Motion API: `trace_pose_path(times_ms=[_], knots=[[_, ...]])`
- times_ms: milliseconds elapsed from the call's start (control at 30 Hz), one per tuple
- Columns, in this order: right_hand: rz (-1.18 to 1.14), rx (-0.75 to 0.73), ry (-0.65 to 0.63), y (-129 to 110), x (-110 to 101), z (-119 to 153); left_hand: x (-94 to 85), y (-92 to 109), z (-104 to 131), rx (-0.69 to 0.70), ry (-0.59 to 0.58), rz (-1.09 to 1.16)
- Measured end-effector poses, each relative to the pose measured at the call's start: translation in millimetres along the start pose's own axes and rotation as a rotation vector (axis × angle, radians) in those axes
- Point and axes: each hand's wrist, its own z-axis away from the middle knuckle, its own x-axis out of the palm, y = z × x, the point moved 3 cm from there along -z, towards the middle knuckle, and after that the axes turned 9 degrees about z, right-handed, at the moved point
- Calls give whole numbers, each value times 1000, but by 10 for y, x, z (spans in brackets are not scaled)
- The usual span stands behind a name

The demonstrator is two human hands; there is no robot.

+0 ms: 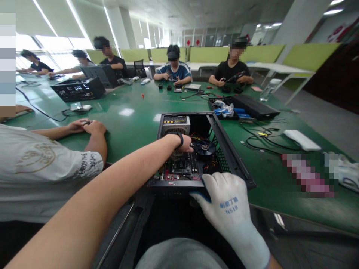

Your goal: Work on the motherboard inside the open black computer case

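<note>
The gloved right grip (227,196) clasps the near rim of the open computer case (232,149) on the green surface (126,101), while the bare left grip (185,144), its hold unclear, blocks part of the motherboard (182,164) beside the fan (204,148), cables (260,136) lying rightward.

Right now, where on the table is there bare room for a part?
Green table is bare left of the open computer case, up to the neighbour's hands, and right of it, up to the pink blurred item. It is crowded beyond that second patch, with black cables and a white block, and inside the case, with the wearer's left hand beside the fan.
</note>
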Motion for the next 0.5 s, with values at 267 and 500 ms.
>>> trace_pose_path(times_ms=[267, 500], knots=[[34, 7, -9, 41, 77, -186, -462, -14, 454, 52, 411, 509], [185, 16, -50, 276, 522, -1022, -609, -163, 978, 215, 782, 859]])
